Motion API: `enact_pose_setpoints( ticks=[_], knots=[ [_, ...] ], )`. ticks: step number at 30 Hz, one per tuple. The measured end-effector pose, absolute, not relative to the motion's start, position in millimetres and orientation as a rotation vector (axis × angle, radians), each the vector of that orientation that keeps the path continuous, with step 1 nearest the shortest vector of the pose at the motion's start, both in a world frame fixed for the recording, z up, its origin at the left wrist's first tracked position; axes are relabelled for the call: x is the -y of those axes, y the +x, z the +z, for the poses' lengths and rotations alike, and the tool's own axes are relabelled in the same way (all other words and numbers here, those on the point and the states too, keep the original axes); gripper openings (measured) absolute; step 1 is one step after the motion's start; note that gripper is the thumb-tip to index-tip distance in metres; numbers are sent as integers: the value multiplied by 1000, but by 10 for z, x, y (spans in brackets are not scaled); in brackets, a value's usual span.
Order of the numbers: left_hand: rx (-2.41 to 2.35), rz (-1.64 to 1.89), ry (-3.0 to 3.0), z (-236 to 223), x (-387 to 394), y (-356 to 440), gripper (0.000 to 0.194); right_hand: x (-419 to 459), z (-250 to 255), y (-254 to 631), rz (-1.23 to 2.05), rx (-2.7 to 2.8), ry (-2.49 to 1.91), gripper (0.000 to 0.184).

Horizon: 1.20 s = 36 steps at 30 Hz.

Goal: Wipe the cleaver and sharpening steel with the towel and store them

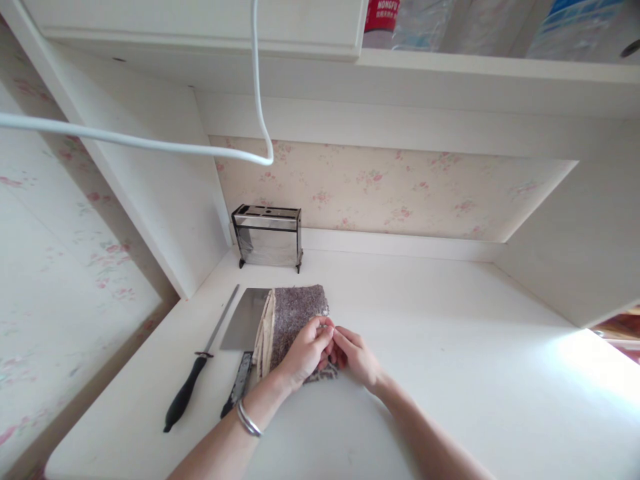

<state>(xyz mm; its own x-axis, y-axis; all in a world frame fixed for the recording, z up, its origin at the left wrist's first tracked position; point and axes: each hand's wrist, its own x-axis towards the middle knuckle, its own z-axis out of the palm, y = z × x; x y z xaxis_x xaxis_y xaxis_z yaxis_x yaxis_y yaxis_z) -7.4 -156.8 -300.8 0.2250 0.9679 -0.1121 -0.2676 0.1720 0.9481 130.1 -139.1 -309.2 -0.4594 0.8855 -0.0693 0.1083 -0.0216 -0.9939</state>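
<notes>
My left hand (pixel 309 350), with a silver bangle on its wrist, is closed in a pinch over the right part of a folded brown cloth (pixel 295 310). My right hand (pixel 356 357) is also closed, its fingertips meeting those of the left at the cloth's right edge. Whatever is between the fingers is too small to make out. The cloth partly covers the grey blade of a cleaver (pixel 243 323); its dark handle sticks out toward me, beside my left forearm. Left of the cleaver lies a sharpening steel (pixel 185 393) with a black handle.
A clear knife holder with a black frame (pixel 267 212) stands at the back left of the white tabletop (pixel 450 400). Overhead is a shelf (pixel 450 87) with a red-labelled bottle (pixel 381 17). A white cable (pixel 175 148) crosses the upper left. Side panels bound the desk.
</notes>
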Motion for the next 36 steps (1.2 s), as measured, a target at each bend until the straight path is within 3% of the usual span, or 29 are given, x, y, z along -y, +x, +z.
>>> enact_pose_setpoints(
  ticks=[36],
  knots=[
    [-929,1076,986,-3012,1565,-74,33,1390,-3089,1295,1514,1644,-1089,48]
  ],
)
